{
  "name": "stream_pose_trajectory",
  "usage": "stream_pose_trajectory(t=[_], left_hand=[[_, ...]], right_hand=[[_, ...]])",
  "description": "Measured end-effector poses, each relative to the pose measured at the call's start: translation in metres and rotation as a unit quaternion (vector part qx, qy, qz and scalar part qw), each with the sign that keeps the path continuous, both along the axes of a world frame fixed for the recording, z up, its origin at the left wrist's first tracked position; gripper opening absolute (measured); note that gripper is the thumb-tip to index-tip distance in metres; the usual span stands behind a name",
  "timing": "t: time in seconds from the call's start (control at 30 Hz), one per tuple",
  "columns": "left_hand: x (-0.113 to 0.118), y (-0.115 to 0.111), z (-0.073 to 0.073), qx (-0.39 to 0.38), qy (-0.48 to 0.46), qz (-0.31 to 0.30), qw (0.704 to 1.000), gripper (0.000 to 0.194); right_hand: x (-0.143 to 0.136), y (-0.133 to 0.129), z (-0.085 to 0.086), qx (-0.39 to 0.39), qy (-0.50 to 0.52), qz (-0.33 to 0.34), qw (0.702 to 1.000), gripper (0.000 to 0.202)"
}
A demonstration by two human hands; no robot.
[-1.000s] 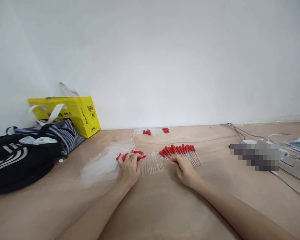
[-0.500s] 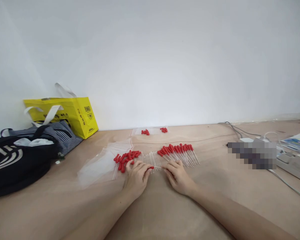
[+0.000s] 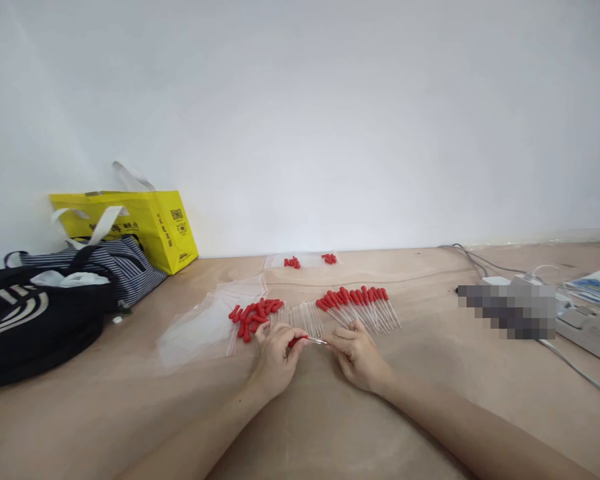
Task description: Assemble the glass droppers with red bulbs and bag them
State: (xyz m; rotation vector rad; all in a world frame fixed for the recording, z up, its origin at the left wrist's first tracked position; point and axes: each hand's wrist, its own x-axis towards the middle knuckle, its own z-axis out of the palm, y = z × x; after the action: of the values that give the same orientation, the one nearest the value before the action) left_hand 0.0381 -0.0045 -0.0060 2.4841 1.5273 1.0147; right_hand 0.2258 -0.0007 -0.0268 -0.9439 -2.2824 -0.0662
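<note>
Between the fingertips of my left hand (image 3: 275,359) is a red rubber bulb (image 3: 298,341). My right hand (image 3: 362,359) pinches the far end of a thin clear dropper tube (image 3: 317,341). The tube's other end meets the bulb; how deep it sits I cannot tell. Loose red bulbs (image 3: 246,328) lie in a pile just beyond my left hand. Behind the gap between my hands, bare clear tubes (image 3: 306,316) lie side by side. Droppers with red bulbs fitted (image 3: 365,308) form a slanted row beyond my right hand.
Clear plastic bags (image 3: 195,330) lie flat at the left, and another bag with red bulbs (image 3: 293,263) is by the wall. A yellow bag (image 3: 173,233), a striped bag (image 3: 130,273) and a black bag (image 3: 40,340) stand far left. Cables and a white power strip (image 3: 587,330) lie right.
The bulb and tube have tilted, with the tube end towards my right hand now lower. More of the bulb shows between my left fingers. The camera view has shifted slightly.
</note>
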Motion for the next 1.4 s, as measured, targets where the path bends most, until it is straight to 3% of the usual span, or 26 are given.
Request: stream_pose_trajectory(t=[0.3,0.5,0.83,1.07,1.23,1.4], left_hand=[[0.000,-0.005,0.002,0.010,0.034,-0.070,0.997,0.018],[0.001,-0.008,0.003,0.038,0.047,-0.106,0.993,0.021],[0.003,-0.003,-0.001,0.056,0.041,-0.103,0.992,0.020],[-0.011,0.004,0.005,0.059,0.063,-0.107,0.990,0.018],[-0.010,0.002,0.002,0.044,0.074,-0.131,0.988,0.022],[-0.006,0.002,0.002,0.046,0.088,-0.120,0.988,0.020]], right_hand=[[0.002,-0.002,0.005,0.074,-0.018,0.000,0.997,0.029],[-0.001,-0.006,0.006,0.083,-0.014,0.008,0.996,0.024],[-0.005,-0.001,0.005,0.050,-0.006,0.018,0.999,0.022],[0.004,0.006,0.010,0.040,-0.023,0.074,0.996,0.023],[0.001,0.002,0.003,0.089,0.003,0.045,0.995,0.030],[-0.003,0.001,0.006,0.077,-0.004,0.027,0.997,0.024]])
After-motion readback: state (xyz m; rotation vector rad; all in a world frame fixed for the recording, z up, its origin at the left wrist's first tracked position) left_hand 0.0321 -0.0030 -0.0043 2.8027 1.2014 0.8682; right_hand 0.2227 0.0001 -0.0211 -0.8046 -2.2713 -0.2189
